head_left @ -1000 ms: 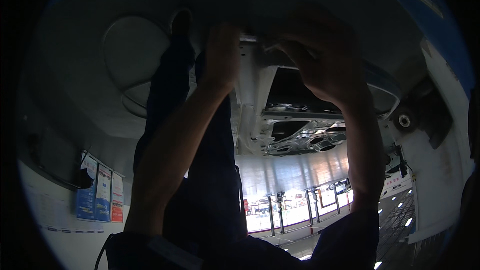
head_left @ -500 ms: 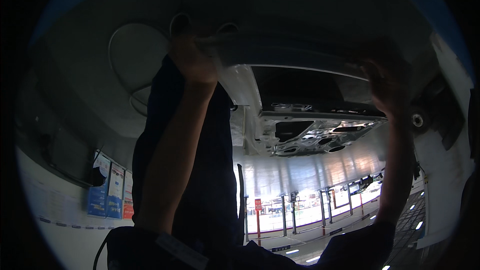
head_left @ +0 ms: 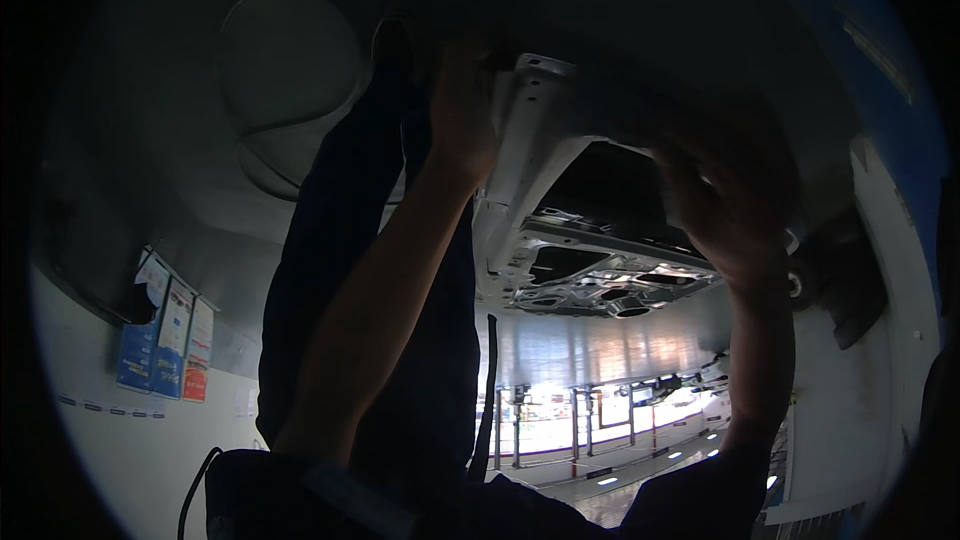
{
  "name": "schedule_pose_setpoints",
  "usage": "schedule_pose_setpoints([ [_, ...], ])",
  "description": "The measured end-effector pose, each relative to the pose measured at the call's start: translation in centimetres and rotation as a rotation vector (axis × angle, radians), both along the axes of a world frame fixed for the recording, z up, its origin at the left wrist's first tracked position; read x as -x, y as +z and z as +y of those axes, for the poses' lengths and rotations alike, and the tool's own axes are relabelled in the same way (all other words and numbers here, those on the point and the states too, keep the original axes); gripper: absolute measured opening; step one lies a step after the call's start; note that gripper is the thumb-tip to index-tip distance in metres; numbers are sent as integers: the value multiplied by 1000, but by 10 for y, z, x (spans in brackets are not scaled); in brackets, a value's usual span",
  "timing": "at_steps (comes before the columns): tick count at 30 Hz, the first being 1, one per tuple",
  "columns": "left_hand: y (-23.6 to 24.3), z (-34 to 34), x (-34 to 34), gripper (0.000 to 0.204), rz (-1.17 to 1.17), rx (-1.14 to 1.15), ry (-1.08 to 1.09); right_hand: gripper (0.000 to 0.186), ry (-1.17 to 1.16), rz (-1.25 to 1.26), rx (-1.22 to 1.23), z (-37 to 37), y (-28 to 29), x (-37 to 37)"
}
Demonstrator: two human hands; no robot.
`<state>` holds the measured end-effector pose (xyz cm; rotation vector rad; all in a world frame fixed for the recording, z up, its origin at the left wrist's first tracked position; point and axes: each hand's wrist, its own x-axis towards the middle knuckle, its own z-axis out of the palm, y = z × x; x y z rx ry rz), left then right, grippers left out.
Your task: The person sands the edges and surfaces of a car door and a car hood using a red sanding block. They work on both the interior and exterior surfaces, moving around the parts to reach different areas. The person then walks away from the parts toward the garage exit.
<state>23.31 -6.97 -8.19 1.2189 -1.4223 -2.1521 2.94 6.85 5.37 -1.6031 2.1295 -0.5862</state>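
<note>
In front of me is a bare metal car door point(head_left: 520, 155), with a dark window opening and an inner panel point(head_left: 600, 275) full of cut-outs. My left hand point(head_left: 465, 115) is closed at the left side of the window frame; deep shadow covers its fingertips. Over the frame's right part lies my right hand point(head_left: 730, 190), its fingers bent around the edge, dark and slightly blurred. The far stretch of the frame fades into the dark.
Grey floor surrounds my dark trouser legs point(head_left: 325, 230), with a thin looped line point(head_left: 222, 50) to the left. A black wheel-like part point(head_left: 840, 285) stands at the right. Posters point(head_left: 165, 330) hang at lower left; several posts point(head_left: 575, 420) stand in bright light beyond.
The door's frame has turned and sits differently in view, its left corner now farther right. My left hand has shifted right and my right hand left, closer together.
</note>
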Motion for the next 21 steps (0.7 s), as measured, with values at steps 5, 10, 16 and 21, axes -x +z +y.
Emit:
schedule_pose_setpoints([
  [5, 31, -14, 5, 39, -66, -268, -284, 27, 140, 24, 173, -65, -14, -10],
  [10, 12, 1, -3, 40, -124, 479, -400, 23, 216, -9, 170, -72, -19, -21],
  [16, 24, -7, 3, 37, -94, 153, -387, 35, 247, 123, 135, -64, -10, -14],
  [21, 22, -7, -2, 39, -204, 314, -617, 31, 267, 55, 74, -56, -6, -5],
])
